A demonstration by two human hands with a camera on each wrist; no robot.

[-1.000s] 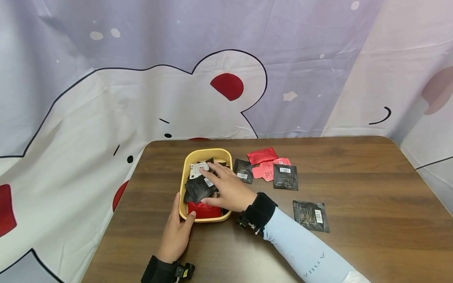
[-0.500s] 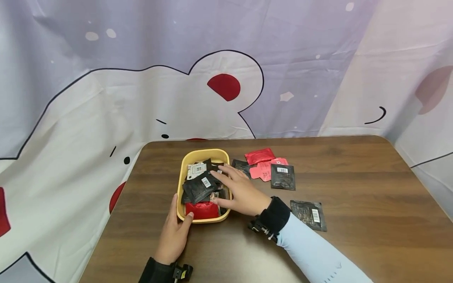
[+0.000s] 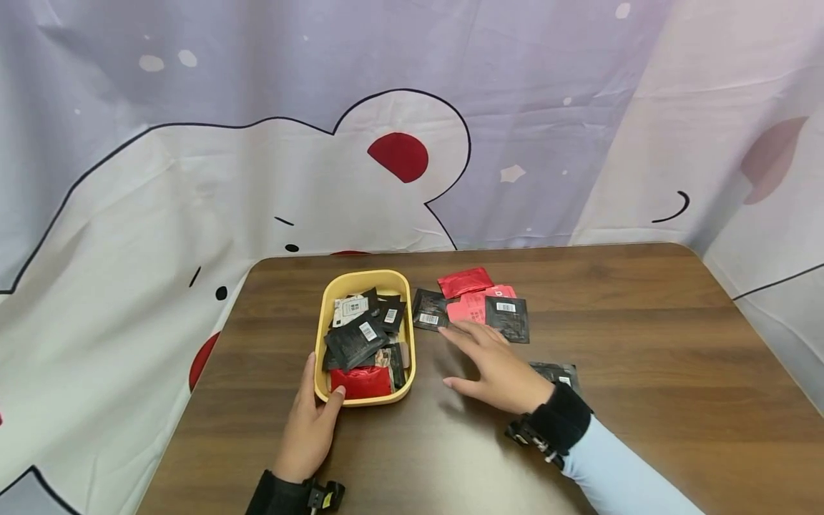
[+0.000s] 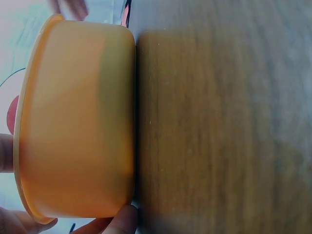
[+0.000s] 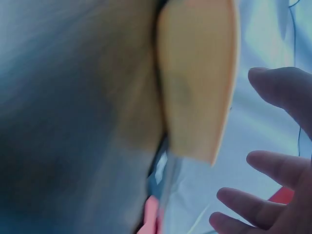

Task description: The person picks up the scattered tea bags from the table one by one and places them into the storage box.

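A yellow tray (image 3: 363, 275) holds several black, white and red packets, a black packet (image 3: 354, 340) lying on top. My left hand (image 3: 315, 418) grips the tray's near left corner, thumb over the rim. The left wrist view shows the tray's side wall (image 4: 78, 131) with fingertips (image 4: 122, 222) against it. My right hand (image 3: 492, 365) is open with fingers spread, just above the table to the right of the tray. Its fingertips point at a black packet (image 3: 430, 310) and a pink packet (image 3: 473, 307). In the blurred right wrist view the fingers (image 5: 278, 92) hold nothing.
More packets lie right of the tray: a red one (image 3: 463, 281), a black one (image 3: 507, 317), and another black one (image 3: 555, 372) partly hidden behind my right wrist. The brown table (image 3: 644, 343) stretches to the right. A printed curtain (image 3: 193, 179) hangs behind.
My right hand has come out of the tray and moved right, over the table near the loose packets. My left hand stays on the tray's corner.
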